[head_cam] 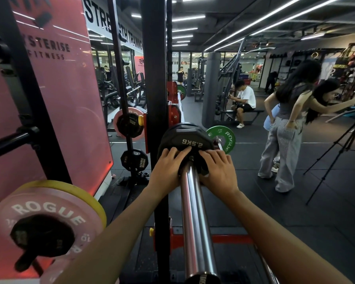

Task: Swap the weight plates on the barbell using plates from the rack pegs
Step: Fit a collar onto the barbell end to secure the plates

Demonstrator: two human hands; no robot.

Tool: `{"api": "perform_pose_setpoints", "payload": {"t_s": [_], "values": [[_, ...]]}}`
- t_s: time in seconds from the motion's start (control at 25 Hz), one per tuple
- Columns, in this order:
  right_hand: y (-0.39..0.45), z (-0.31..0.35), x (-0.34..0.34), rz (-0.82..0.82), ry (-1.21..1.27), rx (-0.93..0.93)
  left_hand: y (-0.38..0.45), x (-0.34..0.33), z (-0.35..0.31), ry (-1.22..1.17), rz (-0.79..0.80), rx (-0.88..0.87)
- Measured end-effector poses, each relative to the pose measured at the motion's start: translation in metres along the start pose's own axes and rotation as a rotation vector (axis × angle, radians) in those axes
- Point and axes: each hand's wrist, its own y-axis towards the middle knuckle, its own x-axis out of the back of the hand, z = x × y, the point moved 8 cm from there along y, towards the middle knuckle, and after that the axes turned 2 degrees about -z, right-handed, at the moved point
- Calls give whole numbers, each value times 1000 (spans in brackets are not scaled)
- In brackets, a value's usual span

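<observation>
A chrome barbell sleeve (195,218) runs from the bottom of the view toward the rack. A black 2.5KG plate (184,138) sits on it at the far end of the sleeve. My left hand (170,162) presses flat against the plate's face left of the sleeve, fingers fairly straight. My right hand (219,167) presses the face right of the sleeve in the same way. More dark plates seem stacked behind it, mostly hidden. On a rack peg at the lower left hang a pink ROGUE plate (47,210), a yellow plate (84,193) and a small black plate (42,236).
The black rack upright (155,78) stands just left of the sleeve. Further pegs hold a pink plate (119,117) and a small black plate (134,159). A green ROGUE plate (223,137) sits on another bar beyond. Two people (285,128) and a tripod (340,148) stand at right.
</observation>
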Motion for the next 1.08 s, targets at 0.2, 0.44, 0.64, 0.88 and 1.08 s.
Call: {"api": "perform_pose_setpoints", "payload": {"t_s": [0.2,0.44,0.64,0.88,1.08], "values": [[0,8,-7,30,-52,16,1,-2,2,58,66,-19],[1,8,1,-128,-68,68,6,0,5,26,76,-31],[0,9,1,-167,-61,30,9,2,5,51,89,-53],[-4,11,0,-89,-90,2,10,1,4,54,90,-41],[3,12,-3,89,-75,-17,10,-3,5,60,106,-4]]}}
